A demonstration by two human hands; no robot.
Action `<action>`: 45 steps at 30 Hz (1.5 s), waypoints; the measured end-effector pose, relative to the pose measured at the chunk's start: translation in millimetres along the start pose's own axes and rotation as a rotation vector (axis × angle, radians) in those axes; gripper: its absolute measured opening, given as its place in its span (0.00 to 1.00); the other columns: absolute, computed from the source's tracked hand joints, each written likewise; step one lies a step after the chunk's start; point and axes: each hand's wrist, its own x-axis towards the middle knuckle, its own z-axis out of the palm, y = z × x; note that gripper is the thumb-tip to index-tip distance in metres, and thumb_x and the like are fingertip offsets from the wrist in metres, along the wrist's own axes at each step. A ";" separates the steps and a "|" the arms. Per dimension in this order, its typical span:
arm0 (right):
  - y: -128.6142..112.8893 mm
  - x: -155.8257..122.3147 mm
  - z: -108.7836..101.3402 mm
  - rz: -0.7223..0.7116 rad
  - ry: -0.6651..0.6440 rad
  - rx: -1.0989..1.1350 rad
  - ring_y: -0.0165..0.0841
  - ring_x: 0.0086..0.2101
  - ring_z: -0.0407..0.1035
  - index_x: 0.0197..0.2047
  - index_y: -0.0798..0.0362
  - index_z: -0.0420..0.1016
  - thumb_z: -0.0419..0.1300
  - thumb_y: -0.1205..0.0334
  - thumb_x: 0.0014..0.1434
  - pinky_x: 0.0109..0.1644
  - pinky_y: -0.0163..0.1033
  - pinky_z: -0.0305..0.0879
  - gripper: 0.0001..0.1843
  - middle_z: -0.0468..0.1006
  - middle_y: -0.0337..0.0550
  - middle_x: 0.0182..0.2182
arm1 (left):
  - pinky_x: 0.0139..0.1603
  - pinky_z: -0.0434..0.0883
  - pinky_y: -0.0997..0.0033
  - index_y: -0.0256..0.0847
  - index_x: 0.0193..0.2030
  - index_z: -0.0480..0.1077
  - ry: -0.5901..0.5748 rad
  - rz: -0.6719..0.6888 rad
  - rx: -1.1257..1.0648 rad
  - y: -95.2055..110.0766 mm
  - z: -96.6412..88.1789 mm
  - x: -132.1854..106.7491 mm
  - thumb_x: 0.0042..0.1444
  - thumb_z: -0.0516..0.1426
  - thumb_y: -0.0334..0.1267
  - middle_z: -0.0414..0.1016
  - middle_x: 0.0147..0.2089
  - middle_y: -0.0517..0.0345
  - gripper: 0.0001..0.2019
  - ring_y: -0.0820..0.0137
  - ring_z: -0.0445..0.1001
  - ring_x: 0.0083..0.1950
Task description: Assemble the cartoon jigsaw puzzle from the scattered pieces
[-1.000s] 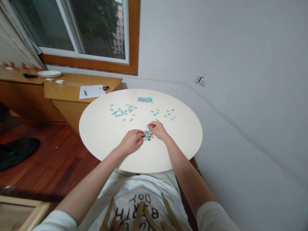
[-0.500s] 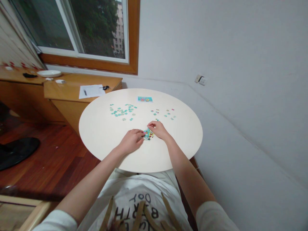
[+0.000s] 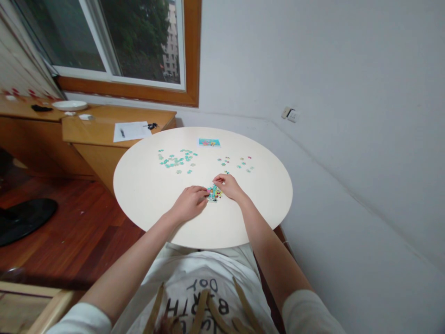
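Observation:
A small joined patch of colourful puzzle pieces [image 3: 215, 192] lies near the middle of the round cream table [image 3: 149, 195]. My left hand [image 3: 189, 203] rests on the table with its curled fingertips pressed against the patch's left edge. My right hand [image 3: 228, 186] pinches at the patch's upper right edge, fingers bent together. Whether a loose piece sits under those fingers is too small to tell.
Loose teal pieces [image 3: 175, 160] are scattered at the table's far left, mixed pieces [image 3: 239, 164] at the far right, and a small picture card [image 3: 209, 142] near the far rim. A wooden cabinet [image 3: 104, 134] with a paper and a plate stands left, white wall right.
Both hands stay on the joined patch with hardly any movement. The view has shifted very slightly.

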 end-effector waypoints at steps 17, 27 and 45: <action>0.0 -0.9 0.5 -0.026 -0.008 -0.158 0.29 0.30 0.68 0.30 0.55 0.77 0.58 0.66 0.52 0.39 0.36 0.65 0.06 0.78 0.41 0.28 | 0.55 0.70 0.57 0.37 0.48 0.75 0.039 0.030 0.006 -2.3 2.1 0.1 0.58 0.53 0.34 0.77 0.50 0.47 0.15 0.60 0.74 0.52; 1.5 1.7 1.4 0.025 -0.003 -0.036 0.29 0.30 0.70 0.28 0.55 0.76 0.59 0.67 0.51 0.39 0.36 0.66 0.05 0.78 0.40 0.27 | 0.55 0.70 0.57 0.37 0.49 0.75 0.047 0.035 -0.006 -3.5 3.7 -0.4 0.58 0.53 0.34 0.77 0.51 0.47 0.15 0.60 0.74 0.52; 2.2 0.4 1.0 0.007 -0.006 -0.106 0.29 0.30 0.70 0.30 0.55 0.77 0.59 0.67 0.52 0.39 0.35 0.65 0.05 0.79 0.40 0.28 | 0.55 0.70 0.58 0.37 0.49 0.75 0.047 0.039 -0.001 -4.0 3.6 -0.2 0.58 0.52 0.34 0.77 0.51 0.47 0.15 0.60 0.74 0.52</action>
